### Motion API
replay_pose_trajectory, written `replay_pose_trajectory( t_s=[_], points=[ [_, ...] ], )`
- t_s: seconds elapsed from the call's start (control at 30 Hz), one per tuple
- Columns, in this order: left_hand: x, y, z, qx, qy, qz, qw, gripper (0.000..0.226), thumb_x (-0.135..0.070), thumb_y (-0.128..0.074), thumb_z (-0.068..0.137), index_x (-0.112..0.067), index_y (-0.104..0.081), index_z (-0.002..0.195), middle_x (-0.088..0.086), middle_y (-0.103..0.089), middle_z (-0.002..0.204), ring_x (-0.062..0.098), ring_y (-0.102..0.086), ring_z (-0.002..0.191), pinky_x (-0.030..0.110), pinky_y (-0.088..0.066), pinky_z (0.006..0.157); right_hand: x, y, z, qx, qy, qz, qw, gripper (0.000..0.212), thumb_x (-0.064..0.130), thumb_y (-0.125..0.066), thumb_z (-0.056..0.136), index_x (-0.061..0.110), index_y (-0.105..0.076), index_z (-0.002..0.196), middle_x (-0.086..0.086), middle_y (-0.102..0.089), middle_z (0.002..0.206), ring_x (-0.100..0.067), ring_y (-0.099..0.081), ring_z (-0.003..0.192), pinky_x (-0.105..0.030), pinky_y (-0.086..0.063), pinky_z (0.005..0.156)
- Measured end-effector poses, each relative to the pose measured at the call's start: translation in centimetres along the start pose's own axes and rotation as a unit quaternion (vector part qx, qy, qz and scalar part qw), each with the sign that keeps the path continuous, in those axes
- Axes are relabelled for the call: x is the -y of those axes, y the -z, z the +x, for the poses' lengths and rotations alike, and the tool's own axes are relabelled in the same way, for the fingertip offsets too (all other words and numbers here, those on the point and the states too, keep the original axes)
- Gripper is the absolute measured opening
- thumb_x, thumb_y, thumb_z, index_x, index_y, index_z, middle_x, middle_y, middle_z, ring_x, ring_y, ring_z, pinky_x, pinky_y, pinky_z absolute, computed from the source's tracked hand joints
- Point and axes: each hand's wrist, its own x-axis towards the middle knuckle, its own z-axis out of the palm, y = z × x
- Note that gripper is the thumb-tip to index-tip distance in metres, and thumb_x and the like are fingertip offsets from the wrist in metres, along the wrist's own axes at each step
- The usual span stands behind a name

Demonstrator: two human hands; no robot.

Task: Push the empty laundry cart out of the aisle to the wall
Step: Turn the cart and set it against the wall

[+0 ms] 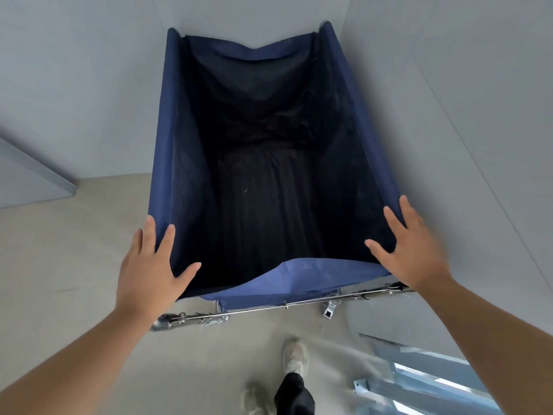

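Observation:
The laundry cart [173, 139] is a deep navy fabric bin on a metal frame, and its dark inside holds nothing. Its far end sits in the corner against the grey wall [89, 70]. My left hand [149, 265] lies flat on the near left corner of the fabric rim, fingers spread. My right hand [410, 250] lies flat on the near right corner, fingers spread too. Neither hand is wrapped around anything. A chrome frame bar [269, 308] runs across below the near rim.
A second grey wall [463, 85] stands close along the cart's right side. Beige floor [74, 265] spreads out to the left. A light blue metal frame [425, 381] lies at the lower right. My feet in pale shoes [296, 354] are just behind the cart.

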Motion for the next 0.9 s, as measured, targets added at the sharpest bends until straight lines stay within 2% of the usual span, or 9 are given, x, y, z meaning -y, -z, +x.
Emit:
replay_pose_trajectory(
  t_s=[0.23, 0.37, 0.47, 0.6, 0.9],
  points=[
    [0.06, -0.02, -0.14, -0.002, -0.001, -0.012, 1.000, 0.087, -0.062, -0.063, 0.083, -0.013, -0.036, 0.149, 0.021, -0.023, 0.162, 0.047, -0.032, 0.142, 0.061, -0.051, 0.091, 0.03, -0.33, 0.08, 0.000, -0.004, -0.026, 1.000, 0.082, 0.068, -0.048, 0.090, 0.026, -0.027, 0.158, 0.004, 0.001, 0.171, -0.022, -0.011, 0.157, -0.049, -0.042, 0.108],
    [0.11, -0.08, -0.17, 0.004, 0.009, -0.016, 1.000, 0.089, -0.061, -0.066, 0.082, -0.015, -0.032, 0.150, 0.018, -0.019, 0.164, 0.045, -0.029, 0.144, 0.061, -0.048, 0.095, -0.16, -0.52, 0.26, 0.000, 0.009, -0.029, 1.000, 0.082, 0.066, -0.050, 0.090, 0.023, -0.029, 0.157, -0.002, -0.003, 0.171, -0.027, -0.014, 0.156, -0.051, -0.041, 0.109],
    [-0.08, -0.02, -0.24, 0.007, 0.014, -0.015, 1.000, 0.089, -0.061, -0.065, 0.083, -0.016, -0.030, 0.151, 0.016, -0.016, 0.165, 0.044, -0.027, 0.145, 0.060, -0.047, 0.097, -0.50, -0.67, 0.22, -0.002, 0.016, -0.017, 1.000, 0.083, 0.066, -0.051, 0.090, 0.021, -0.030, 0.157, -0.004, -0.005, 0.171, -0.030, -0.017, 0.155, -0.052, -0.038, 0.112],
    [-0.22, 0.18, -0.49, 0.022, 0.021, -0.016, 0.999, 0.090, -0.062, -0.064, 0.083, -0.016, -0.029, 0.152, 0.016, -0.013, 0.166, 0.043, -0.025, 0.146, 0.059, -0.045, 0.100, -0.52, -0.65, 0.06, -0.007, 0.013, -0.020, 1.000, 0.082, 0.067, -0.050, 0.090, 0.022, -0.031, 0.156, -0.002, -0.007, 0.171, -0.029, -0.019, 0.154, -0.052, -0.042, 0.108],
    [-0.37, 0.60, -0.52, 0.034, 0.026, -0.004, 0.999, 0.090, -0.065, -0.060, 0.084, -0.017, -0.028, 0.154, 0.013, -0.009, 0.167, 0.041, -0.022, 0.149, 0.057, -0.043, 0.105, -0.41, -0.21, 0.24, 0.000, 0.022, -0.001, 1.000, 0.082, 0.067, -0.048, 0.090, 0.022, -0.031, 0.157, -0.003, -0.008, 0.171, -0.028, -0.021, 0.154, -0.050, -0.042, 0.109]
  ],
)
